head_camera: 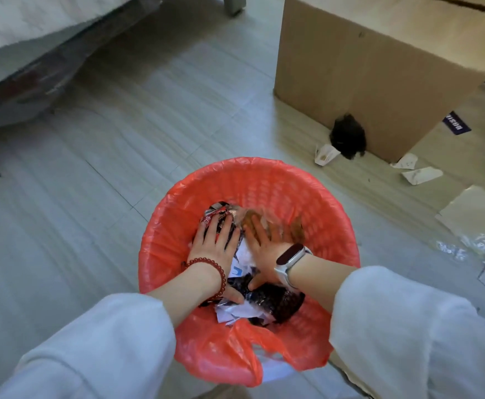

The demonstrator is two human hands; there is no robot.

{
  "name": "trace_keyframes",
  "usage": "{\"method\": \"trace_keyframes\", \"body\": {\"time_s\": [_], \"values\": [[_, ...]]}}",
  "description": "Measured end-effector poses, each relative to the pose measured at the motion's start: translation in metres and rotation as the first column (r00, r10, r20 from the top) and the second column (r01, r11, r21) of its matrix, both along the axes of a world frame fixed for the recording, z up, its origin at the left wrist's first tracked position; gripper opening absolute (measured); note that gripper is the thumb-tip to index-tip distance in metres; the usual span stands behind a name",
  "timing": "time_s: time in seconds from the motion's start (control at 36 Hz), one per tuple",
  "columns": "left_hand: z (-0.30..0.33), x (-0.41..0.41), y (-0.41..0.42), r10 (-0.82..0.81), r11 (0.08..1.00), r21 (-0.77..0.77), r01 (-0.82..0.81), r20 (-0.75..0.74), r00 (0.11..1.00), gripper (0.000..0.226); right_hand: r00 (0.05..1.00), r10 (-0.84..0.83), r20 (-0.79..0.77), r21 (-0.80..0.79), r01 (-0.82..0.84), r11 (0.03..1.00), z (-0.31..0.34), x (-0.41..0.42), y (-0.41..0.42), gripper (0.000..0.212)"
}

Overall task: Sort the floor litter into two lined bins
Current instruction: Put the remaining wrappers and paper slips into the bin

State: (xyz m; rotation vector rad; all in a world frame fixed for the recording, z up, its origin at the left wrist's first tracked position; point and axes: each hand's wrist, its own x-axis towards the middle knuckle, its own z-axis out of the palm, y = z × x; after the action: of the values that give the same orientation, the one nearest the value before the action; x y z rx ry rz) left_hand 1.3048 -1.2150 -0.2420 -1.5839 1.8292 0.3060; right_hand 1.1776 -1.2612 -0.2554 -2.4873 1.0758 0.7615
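Domestic room, likely a bedroom. Bed (19,21) with white cover at upper left, over pale tiled floor (91,182). Large cardboard box (379,70) at upper right. Paper scraps (421,175) and a lined bin (253,180) on floor.

Lined bin (333,214) on floor (91,197), centre, nearest the camera. Both hands inside it, side by side, flat on the wrappers (267,298): left hand (215,243) left, right hand (267,243) right. Cardboard box (379,76) behind-right of bin. Dark clump (348,136) against box base, paper scraps (326,154) just beside it. Flat sheet (474,214) right of bin. Bed (34,38) far left, behind.
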Motion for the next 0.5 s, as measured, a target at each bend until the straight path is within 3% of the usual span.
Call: {"method": "trace_keyframes", "body": {"time_s": [0.14, 0.25, 0.39, 0.44, 0.5], "values": [[0.009, 0.0, 0.001, 0.005, 1.0, -0.025, -0.005, -0.029, 1.0, 0.136, 0.999, 0.0, -0.041, 0.067, 0.003, 0.998, 0.012, 0.001, -0.002, 0.123], [0.022, 0.003, -0.001, 0.063, 0.996, -0.046, -0.07, -0.142, 0.988, 0.131, 0.998, -0.044, 0.033, 0.156, 0.038, 0.987, 0.036, -0.006, -0.006, 0.114], [0.046, -0.001, 0.006, 0.192, 0.975, -0.062, -0.213, -0.242, 0.951, 0.119, 0.967, 0.058, 0.248, -0.025, -0.053, 0.998, 0.074, -0.028, -0.003, 0.073], [0.061, -0.006, 0.011, 0.282, 0.948, -0.053, -0.314, -0.321, 0.904, 0.115, 0.9, 0.037, 0.435, -0.045, -0.02, 0.999, 0.085, -0.039, 0.0, 0.053], [0.084, -0.014, 0.016, 0.377, 0.906, -0.029, -0.421, -0.396, 0.837, 0.109, 0.811, -0.045, 0.584, -0.022, 0.071, 0.997, 0.101, -0.052, 0.006, 0.047]]}}
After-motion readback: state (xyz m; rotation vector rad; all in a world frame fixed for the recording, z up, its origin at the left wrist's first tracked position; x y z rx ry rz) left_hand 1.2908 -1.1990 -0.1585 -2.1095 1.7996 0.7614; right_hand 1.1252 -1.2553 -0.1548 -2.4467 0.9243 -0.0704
